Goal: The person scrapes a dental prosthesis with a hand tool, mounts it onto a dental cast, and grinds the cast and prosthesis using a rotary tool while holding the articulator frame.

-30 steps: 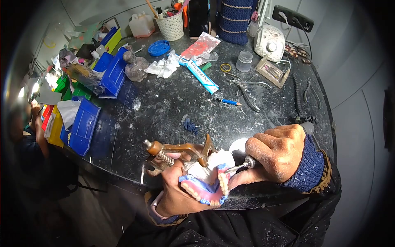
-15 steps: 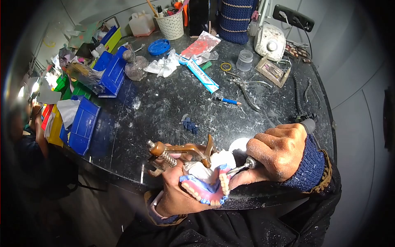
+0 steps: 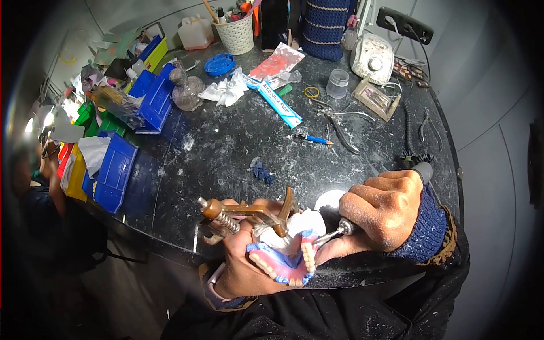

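My left hand (image 3: 238, 269) is closed around a brass-coloured dental articulator (image 3: 249, 209) with a spring at its left end. White plaster (image 3: 306, 222) is attached to it. Below the plaster sits a pink denture (image 3: 266, 258) with cream teeth and blue material along its edges, facing me. My right hand (image 3: 379, 207) grips a dental handpiece (image 3: 344, 226), its grey rear end showing behind the knuckles. The handpiece's thin metal tip points left at the denture's right side; whether it touches there I cannot tell. My right thumb rests close beside the teeth.
Blue bins (image 3: 116, 173) stand at the left. Further back lie an articulating paper packet (image 3: 277, 105), a blue pencil (image 3: 314, 139), pliers (image 3: 340, 130) and a clear cup (image 3: 337, 84). A white control box (image 3: 372, 59) is at the back right. Another person's arm (image 3: 54, 175) shows far left.
The articulator's brass arm has tipped slightly down and left, showing more plaster behind the denture. My right hand and the handpiece have barely moved.
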`<state>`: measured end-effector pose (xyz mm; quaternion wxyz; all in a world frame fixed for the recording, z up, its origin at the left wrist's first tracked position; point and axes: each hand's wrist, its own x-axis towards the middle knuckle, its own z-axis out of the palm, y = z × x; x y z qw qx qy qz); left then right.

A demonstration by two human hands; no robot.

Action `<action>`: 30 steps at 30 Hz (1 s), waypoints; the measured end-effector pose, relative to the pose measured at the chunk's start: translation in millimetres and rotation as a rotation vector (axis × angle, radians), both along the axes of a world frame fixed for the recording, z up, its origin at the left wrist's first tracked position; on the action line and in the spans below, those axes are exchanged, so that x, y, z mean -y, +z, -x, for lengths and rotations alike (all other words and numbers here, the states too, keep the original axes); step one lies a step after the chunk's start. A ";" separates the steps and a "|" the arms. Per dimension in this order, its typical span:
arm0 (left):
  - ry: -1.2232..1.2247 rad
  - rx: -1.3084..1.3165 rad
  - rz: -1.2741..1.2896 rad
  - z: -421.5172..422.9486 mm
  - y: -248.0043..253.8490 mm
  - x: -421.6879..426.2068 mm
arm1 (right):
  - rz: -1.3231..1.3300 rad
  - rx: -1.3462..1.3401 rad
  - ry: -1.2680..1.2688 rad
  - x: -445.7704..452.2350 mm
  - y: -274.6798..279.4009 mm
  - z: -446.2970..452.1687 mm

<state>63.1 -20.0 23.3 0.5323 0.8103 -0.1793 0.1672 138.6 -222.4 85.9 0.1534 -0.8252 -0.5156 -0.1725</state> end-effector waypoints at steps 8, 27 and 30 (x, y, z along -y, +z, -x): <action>0.002 -0.005 0.167 -1.3 -1.4 6.0 | 0.018 -0.007 -0.003 -0.5 0.6 0.2; 0.088 0.043 0.291 4.7 -15.7 10.9 | 0.038 0.004 0.017 -3.2 0.6 1.0; 0.017 -0.027 0.298 4.8 -8.3 9.5 | 0.019 -0.022 0.041 -1.3 -3.7 0.6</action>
